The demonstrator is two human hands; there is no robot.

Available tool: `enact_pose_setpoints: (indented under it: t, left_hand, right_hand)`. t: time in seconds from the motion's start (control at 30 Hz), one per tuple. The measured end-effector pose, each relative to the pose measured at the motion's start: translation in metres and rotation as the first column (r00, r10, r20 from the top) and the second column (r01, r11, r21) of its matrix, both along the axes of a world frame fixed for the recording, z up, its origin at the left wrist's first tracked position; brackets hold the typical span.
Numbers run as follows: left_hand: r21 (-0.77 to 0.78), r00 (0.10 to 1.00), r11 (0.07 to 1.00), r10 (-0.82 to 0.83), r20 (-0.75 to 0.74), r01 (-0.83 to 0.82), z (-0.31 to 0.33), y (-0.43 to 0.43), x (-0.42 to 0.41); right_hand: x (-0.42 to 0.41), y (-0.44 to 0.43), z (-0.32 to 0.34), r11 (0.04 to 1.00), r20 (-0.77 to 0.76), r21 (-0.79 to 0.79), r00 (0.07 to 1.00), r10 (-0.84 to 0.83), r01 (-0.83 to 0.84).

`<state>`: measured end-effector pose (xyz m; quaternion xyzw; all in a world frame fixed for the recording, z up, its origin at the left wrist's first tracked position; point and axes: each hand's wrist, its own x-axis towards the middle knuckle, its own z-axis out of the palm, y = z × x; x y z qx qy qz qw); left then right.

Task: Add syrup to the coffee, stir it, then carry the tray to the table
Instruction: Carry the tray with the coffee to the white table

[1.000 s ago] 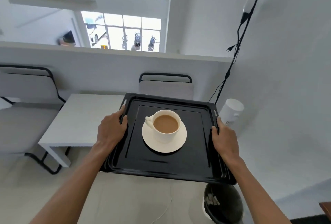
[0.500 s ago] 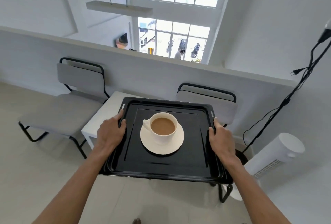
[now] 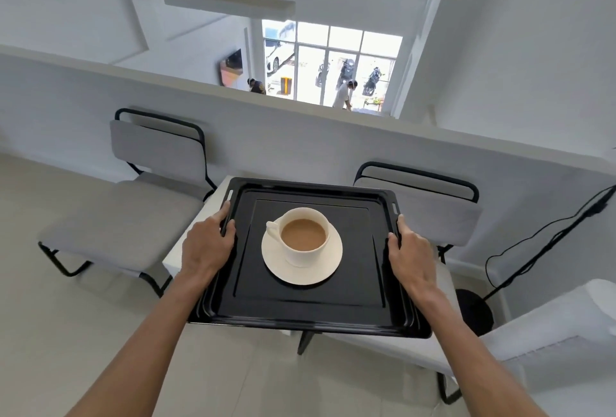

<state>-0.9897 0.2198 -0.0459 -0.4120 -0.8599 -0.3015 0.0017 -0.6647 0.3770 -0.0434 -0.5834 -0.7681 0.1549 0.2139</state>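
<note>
Tray (image 3: pixel 310 308) is what I'm watching, black one, up in the air between both hands with the white table (image 3: pixel 173 255) peeking out under its far left side. Coffee cup (image 3: pixel 305 236) is sitting on its saucer (image 3: pixel 301 271) about mid-tray, milky brown and level, so I'm guessing syrup and stirring are done and we're in the carry step. Next move, I'd say, is lowering it flat onto the table without sloshing, keeping both sides even between the two grey chairs (image 3: pixel 156 163).

Left hand (image 3: pixel 206 245) is wrapping the left rim, thumb on top, fingers curling underneath. Right hand (image 3: pixel 411 250) is mirroring it on the right rim, closed around the edge. Both forearms are reaching straight out from the near side, roughly parallel.
</note>
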Motion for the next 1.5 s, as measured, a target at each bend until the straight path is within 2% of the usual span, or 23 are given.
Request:
enact_pose_setpoints:
  t: [0.33,0.63,0.9,1.23,1.5]
  left_hand:
    - [0.036,0.999,0.999,-0.034,0.012,0.034,-0.019,0.076,-0.099]
    - [-0.022,0.999,0.999,-0.026,0.021,0.026,-0.061,0.141,-0.179]
    - [-0.058,0.994,0.996,-0.061,0.087,0.066,-0.101,0.194,-0.244]
    - [-0.137,0.99,0.988,-0.056,0.127,0.073,-0.178,0.245,-0.319]
    - [-0.156,0.984,0.976,-0.131,0.12,0.149,-0.279,0.28,-0.374]
  right_hand:
    - [-0.101,0.069,-0.026,0.999,-0.039,-0.013,0.999,-0.03,0.03]
    - [-0.181,0.13,-0.065,0.998,-0.067,-0.059,0.997,-0.033,0.029]
    - [-0.245,0.18,-0.114,0.993,-0.114,-0.103,0.991,-0.075,0.063]
    - [-0.314,0.209,-0.193,0.975,-0.097,-0.16,0.98,-0.171,0.154]
    - [-0.355,0.214,-0.291,0.95,-0.08,-0.182,0.958,-0.274,0.256]
